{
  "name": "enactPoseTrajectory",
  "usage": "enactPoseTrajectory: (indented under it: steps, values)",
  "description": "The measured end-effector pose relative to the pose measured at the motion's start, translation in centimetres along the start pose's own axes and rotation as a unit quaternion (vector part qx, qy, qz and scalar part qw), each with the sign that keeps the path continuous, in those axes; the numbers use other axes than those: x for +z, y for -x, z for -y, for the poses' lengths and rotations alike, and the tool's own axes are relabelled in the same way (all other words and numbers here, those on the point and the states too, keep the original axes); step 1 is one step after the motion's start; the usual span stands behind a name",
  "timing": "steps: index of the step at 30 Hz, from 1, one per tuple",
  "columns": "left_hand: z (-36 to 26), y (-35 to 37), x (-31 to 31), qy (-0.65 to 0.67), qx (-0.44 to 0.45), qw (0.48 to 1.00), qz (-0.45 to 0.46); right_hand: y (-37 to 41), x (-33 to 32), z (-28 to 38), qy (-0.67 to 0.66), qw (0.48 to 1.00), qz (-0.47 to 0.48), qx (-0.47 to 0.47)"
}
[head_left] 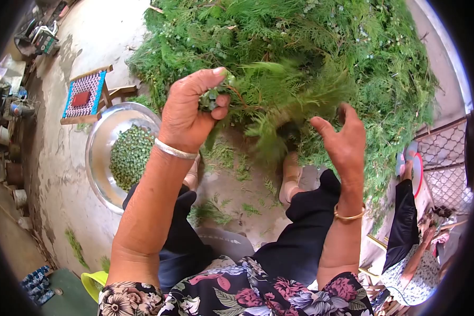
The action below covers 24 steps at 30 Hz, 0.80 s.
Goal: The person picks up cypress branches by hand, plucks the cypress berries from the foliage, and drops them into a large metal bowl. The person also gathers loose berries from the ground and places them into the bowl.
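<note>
My left hand is closed around the stem end of a leafy arborvitae sprig, with small round green cones showing between thumb and fingers. The sprig stretches to the right, its fronds smeared by motion. At its far tip is my right hand, thumb and fingers apart, with nothing visible between them. Below and left of my left hand, a steel basin on the floor holds many loose green cones. A large heap of cut arborvitae branches lies in front of both hands.
A low stool with a woven seat stands beside the basin, a red object on it. Leaf scraps lie between my feet. Another person sits at the right, near a metal lattice. Clutter lines the left wall.
</note>
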State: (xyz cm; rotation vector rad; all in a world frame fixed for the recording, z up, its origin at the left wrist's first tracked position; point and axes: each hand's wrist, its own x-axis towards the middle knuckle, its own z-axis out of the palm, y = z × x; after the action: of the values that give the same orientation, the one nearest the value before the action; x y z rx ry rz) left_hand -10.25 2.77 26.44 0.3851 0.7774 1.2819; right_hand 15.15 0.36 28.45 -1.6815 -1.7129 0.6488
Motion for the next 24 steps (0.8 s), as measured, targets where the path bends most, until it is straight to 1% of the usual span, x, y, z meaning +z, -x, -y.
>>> enactPoseTrajectory:
  steps: [1,2,3,4,6,7,8,9,10,12,13,14,15,16,18,19,20,21,22,23,24]
  values:
    - [0.3,0.1,0.2,0.001,0.0,1.0,0.0,0.2,1.0,0.4,0.053,0.994,-0.062,-0.074]
    - [0.7,0.2,0.4,0.009,-0.029,0.999,0.009,0.4,2.0,0.7,0.105,0.976,-0.123,-0.147]
    - [1.1,0.4,0.7,0.016,-0.059,0.998,0.018,0.5,2.9,1.0,0.025,0.978,-0.078,-0.19]
    - [1.5,0.4,0.9,0.015,-0.06,0.998,0.019,0.8,3.9,1.0,0.025,0.979,-0.079,-0.188]
    - [2.4,0.5,1.2,0.028,-0.106,0.992,0.053,1.1,5.4,0.9,0.0,0.981,0.028,-0.193]
    - [2.7,0.6,1.5,0.021,-0.114,0.992,0.053,1.0,5.6,1.3,0.001,0.981,0.026,-0.192]
    - [2.9,0.7,1.7,0.022,-0.115,0.992,0.055,0.9,5.7,1.7,-0.046,0.978,0.039,-0.197]
    - [3.1,0.9,1.9,0.038,-0.13,0.988,0.078,0.8,5.7,2.0,-0.094,0.973,0.052,-0.202]
    - [3.2,1.0,2.0,0.054,-0.145,0.983,0.1,0.8,5.6,1.9,-0.094,0.973,0.052,-0.203]
    - [3.1,1.2,2.0,0.055,-0.152,0.982,0.094,0.7,5.3,1.6,-0.13,0.975,0.137,-0.114]
    - [3.2,1.0,1.7,0.054,-0.152,0.979,0.126,0.8,5.5,1.4,-0.13,0.975,0.137,-0.113]
    - [3.2,0.9,1.5,0.052,-0.153,0.974,0.159,1.0,5.8,1.1,-0.162,0.972,0.123,-0.119]
    - [3.0,1.0,1.5,0.052,-0.154,0.974,0.159,1.1,6.0,0.9,-0.195,0.967,0.109,-0.125]
    - [2.8,1.1,1.6,0.039,-0.145,0.974,0.168,1.1,5.8,1.1,-0.194,0.967,0.109,-0.125]
    - [2.4,1.3,1.9,0.026,-0.136,0.974,0.177,1.1,5.3,1.7,-0.199,0.969,0.129,-0.071]
    - [2.3,1.4,2.1,-0.005,-0.114,0.982,0.152,1.1,5.1,1.8,-0.199,0.969,0.129,-0.071]
    - [2.2,1.5,2.3,-0.036,-0.091,0.987,0.126,1.2,5.0,1.9,-0.189,0.971,0.142,-0.048]
    - [2.0,1.5,2.2,-0.036,-0.091,0.987,0.125,1.3,4.8,1.9,-0.178,0.971,0.155,-0.025]
    - [1.6,1.3,2.0,-0.079,-0.063,0.988,0.121,1.2,4.5,1.8,-0.178,0.971,0.156,-0.025]
    - [1.3,1.1,1.9,-0.122,-0.034,0.985,0.117,1.1,4.1,1.6,-0.201,0.961,0.186,-0.039]
    - [1.0,1.1,2.0,-0.122,-0.035,0.985,0.117,1.0,3.9,1.5,-0.223,0.949,0.216,-0.053]
